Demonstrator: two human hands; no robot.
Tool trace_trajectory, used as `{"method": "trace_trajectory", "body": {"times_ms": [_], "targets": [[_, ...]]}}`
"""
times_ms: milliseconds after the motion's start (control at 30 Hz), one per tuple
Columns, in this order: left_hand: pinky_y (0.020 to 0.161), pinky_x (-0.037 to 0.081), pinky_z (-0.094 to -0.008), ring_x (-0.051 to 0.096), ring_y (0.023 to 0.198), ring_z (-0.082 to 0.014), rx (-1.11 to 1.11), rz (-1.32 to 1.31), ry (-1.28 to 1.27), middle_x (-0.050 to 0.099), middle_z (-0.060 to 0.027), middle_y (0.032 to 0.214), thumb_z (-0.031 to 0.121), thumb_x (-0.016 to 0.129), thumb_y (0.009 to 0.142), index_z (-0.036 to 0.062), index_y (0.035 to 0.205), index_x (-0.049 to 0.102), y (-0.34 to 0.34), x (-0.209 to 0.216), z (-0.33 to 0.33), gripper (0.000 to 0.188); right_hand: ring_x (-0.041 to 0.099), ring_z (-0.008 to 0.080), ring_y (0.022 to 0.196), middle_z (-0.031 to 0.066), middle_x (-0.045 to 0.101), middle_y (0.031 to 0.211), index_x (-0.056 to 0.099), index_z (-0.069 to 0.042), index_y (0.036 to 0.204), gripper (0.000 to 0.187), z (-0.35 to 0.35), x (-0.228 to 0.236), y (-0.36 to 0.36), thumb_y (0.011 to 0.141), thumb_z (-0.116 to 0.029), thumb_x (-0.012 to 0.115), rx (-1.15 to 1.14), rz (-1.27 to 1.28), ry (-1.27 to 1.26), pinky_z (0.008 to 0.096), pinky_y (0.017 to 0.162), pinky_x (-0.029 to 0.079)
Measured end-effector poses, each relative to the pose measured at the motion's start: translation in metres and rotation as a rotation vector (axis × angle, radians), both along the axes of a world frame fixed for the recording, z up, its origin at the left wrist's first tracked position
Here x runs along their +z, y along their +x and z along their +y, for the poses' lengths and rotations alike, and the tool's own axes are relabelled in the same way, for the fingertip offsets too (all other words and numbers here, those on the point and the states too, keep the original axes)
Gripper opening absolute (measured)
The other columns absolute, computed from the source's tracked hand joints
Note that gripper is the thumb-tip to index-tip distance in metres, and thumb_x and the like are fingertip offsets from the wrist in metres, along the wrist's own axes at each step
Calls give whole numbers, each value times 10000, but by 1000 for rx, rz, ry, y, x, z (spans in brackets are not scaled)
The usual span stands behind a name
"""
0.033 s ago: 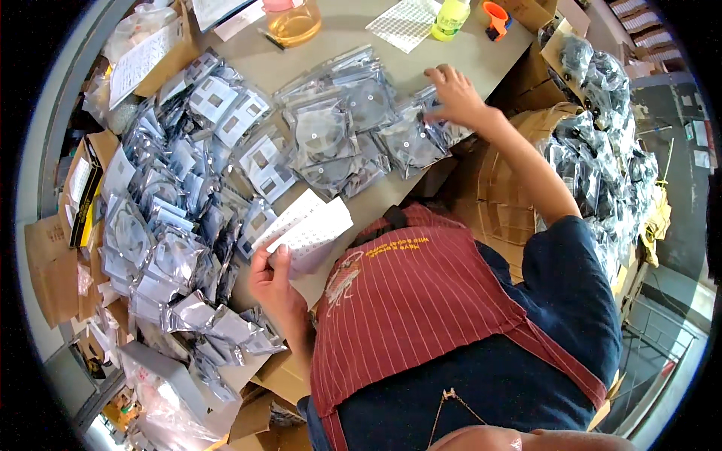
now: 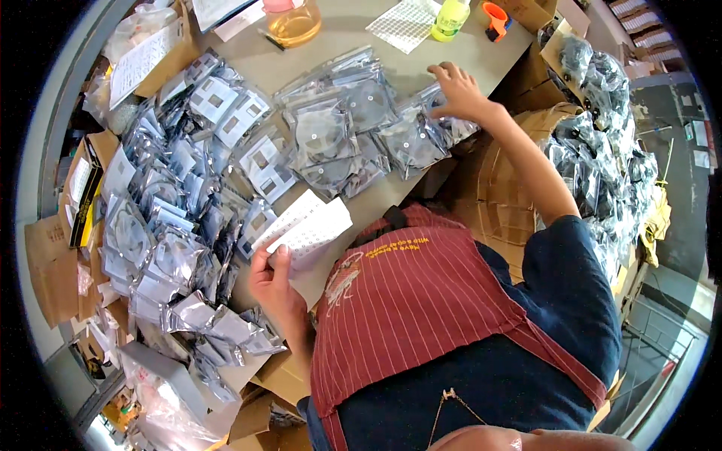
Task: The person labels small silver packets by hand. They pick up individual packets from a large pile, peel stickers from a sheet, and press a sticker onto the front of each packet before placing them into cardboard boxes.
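Head view: left hand (image 2: 277,284) pinches thin sheets (image 2: 320,229) over the desk's (image 2: 346,34) near edge; right hand (image 2: 462,98), fingers spread, contact unclear, at bags (image 2: 410,143) by the near right corner, likely light, slippery, best pinched at a flat rim.

I moved my right hand (image 2: 460,96) a tiny bit farther right over the shiny bags (image 2: 410,144), and more of the end bag (image 2: 460,132) showed.
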State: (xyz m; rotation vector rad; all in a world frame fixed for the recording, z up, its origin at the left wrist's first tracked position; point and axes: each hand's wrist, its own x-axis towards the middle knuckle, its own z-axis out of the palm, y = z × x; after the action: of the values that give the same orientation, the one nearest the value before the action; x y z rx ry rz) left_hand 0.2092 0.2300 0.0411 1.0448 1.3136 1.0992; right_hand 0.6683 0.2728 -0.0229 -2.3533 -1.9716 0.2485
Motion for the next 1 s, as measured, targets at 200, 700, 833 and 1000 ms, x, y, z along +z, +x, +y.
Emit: {"method": "trace_trajectory", "body": {"times_ms": [200,700,833,1000], "targets": [[784,454,-222,597,849,-101,-22,-11,-22,686,-37,979,29,650,894,-25,1116,677,-1,1,1,230,455,441,1254,230,483,1350,424,-165,1403,918,-4,-10,46,615,-342,859,-162,217,-296,486,1029,411],[840,469,-264,622,898,-139,-51,-63,-67,694,-76,1008,9,640,883,-42,1110,675,6,2,11,235,545,214,1108,101,579,1327,652,21,880,205,-19,65,30,749,-123,716,32,992,-294,311,923,439],[835,465,-259,620,891,-131,-52,-48,-46,695,-74,1008,10,636,884,-39,1109,676,13,8,13,234,431,333,1292,170,457,1442,721,-64,821,203,0,2,-11,679,-201,771,328,477,-210,390,1068,359],[812,470,-248,617,862,-124,-6,13,-43,688,-50,974,20,662,876,-32,1082,678,1,7,10,213,552,311,1035,122,603,1007,727,-37,830,307,0,-20,-18,595,-210,821,307,550,-232,399,891,450]]}}
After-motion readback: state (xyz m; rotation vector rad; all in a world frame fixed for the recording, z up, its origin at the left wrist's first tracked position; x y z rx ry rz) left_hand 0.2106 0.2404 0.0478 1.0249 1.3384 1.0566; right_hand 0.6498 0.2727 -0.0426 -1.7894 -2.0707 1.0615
